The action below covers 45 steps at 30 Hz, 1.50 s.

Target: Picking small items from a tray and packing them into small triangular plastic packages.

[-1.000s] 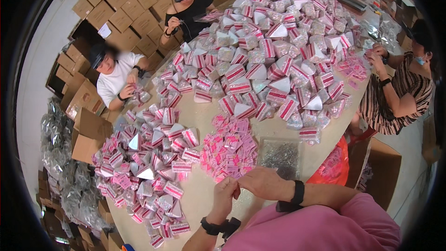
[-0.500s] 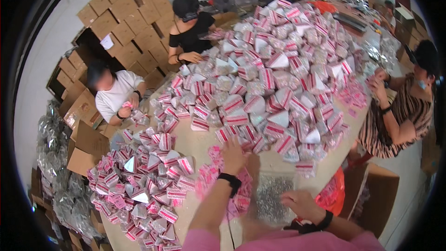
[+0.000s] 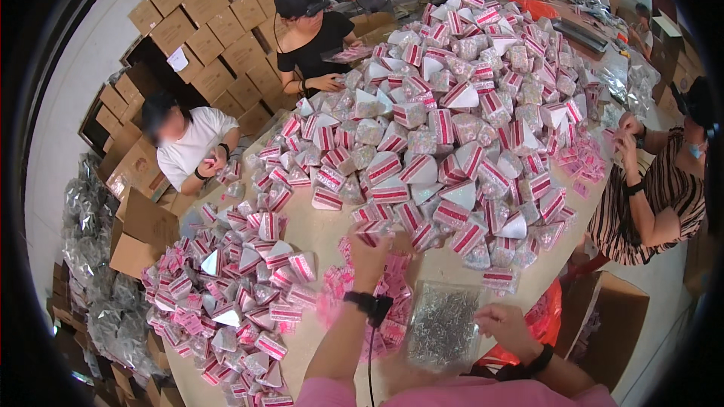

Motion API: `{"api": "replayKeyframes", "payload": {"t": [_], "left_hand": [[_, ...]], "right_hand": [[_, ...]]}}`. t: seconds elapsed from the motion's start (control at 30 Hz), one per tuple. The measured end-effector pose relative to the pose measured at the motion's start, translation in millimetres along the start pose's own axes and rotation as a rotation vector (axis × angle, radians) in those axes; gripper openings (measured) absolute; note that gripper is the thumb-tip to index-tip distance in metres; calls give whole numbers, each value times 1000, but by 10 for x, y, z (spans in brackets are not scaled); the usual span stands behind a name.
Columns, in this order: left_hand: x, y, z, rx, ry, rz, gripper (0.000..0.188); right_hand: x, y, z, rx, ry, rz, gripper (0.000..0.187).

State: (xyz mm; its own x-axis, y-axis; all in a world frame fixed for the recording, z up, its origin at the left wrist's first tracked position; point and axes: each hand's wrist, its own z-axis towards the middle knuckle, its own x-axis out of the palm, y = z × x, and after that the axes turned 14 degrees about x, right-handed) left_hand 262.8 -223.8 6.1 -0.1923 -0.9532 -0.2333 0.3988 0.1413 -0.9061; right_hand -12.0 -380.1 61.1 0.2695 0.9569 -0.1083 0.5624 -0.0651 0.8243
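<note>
Clear plastic, crossed by a deep-pink band, wraps the packet (image 3: 375, 231) at the left hand's (image 3: 369, 262) fingertips; it lies straight beyond that wrist, at the near edge of the large heap of packets (image 3: 445, 136) on the counter (image 3: 332, 224); its long side seems to run crosswise, left to right, against the forearm that points away from the body; the left hand is plainly the nearer one; its fingers are on the packet, though I cannot tell whether they have closed around it. The right hand (image 3: 510, 328) sits lower and well to the right, its fingers curled just beside the right edge of the clear tray (image 3: 450, 285) of silvery pins (image 3: 441, 332); whether they pinch anything is too small to tell. The two hands are well apart; the tray and part of the pink cards (image 3: 394, 294) lie between them.
</note>
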Motion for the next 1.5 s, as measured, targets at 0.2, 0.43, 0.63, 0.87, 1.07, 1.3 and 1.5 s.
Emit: {"api": "replayKeyframes", "payload": {"t": [0.2, 0.43, 0.63, 0.87, 1.07, 1.3, 1.5], "left_hand": [[-701, -799, -736, -340, -64, -1085, 42], [-1075, -1254, -1379, -250, -93, -1068, 58], [-1236, -1488, -1638, -148, -195, -992, 57], [-1352, -1682, -1750, -23, -317, -774, 61], [-1350, -1741, -1841, 79, -365, -624, 63], [-1312, -1819, -1866, 166, -353, -509, 65], [-1286, -1828, -1896, 193, -331, -503, 67]], "right_hand": [[195, 526, -102, -163, 130, -52, 16], [718, 970, -385, -484, 238, -320, 18], [1110, 1038, -513, -875, 149, -480, 17], [1333, 1034, -586, -1142, 30, -567, 15], [1371, 1045, -649, -1214, 9, -580, 15], [1339, 1016, -700, -1193, -31, -617, 12], [1332, 986, -715, -1230, -89, -599, 13]]}}
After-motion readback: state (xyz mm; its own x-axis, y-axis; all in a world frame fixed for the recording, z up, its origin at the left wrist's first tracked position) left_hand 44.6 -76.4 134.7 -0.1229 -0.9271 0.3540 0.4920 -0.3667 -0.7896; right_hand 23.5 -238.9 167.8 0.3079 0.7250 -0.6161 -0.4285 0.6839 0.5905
